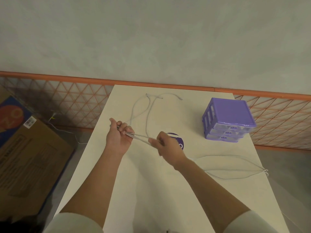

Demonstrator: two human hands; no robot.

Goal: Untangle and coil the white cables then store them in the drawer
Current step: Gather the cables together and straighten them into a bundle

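Large orange letters "ZO" on the blue-and-brown cardboard box [25, 148] at left; barcode label there too small to read.

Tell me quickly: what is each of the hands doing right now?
Left hand: fingers curled round the white cables.
Right hand: pinching the same cables.

Both hands work over the middle of the white table [151, 182]. The left hand [118, 137] grips a bundle of white cables [140, 136], and the right hand [165, 146] pinches the same strands just beside it, so a short taut stretch runs between them. From the hands, loose lengths trail toward the far edge, and others loop out to the right edge. A purple drawer unit [228, 120] stands near the far right corner. A purple disc [177, 140] lies partly hidden behind the right hand. A cardboard box [30, 157] sits on the floor to the left.
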